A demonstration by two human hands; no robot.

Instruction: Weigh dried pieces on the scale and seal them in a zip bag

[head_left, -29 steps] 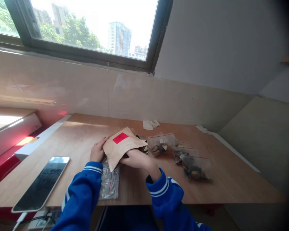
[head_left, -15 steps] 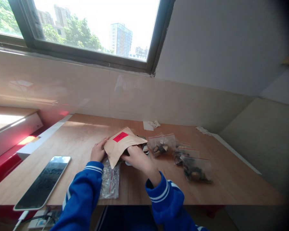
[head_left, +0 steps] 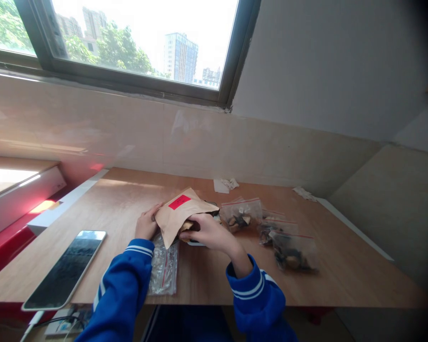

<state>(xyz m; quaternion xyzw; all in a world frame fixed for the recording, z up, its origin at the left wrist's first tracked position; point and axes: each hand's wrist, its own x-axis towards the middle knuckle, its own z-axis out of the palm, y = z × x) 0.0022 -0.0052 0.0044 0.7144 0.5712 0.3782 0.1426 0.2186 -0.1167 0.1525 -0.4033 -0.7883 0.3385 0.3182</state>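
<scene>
The right hand [head_left: 209,232] has been drawn back from the paper bag's [head_left: 180,213] mouth, fingers pinching dark pieces. The tan, red-labelled bag is held mid-table by the left hand [head_left: 147,225], over 1 empty plastic bag [head_left: 163,268] reaching the near table [head_left: 342,266] edge; bare wood lies right.

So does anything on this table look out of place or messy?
Mostly tidy. Crumpled paper scraps lie by the wall, and the phone and a stack of clear bags hang slightly over the table's near edge.
</scene>
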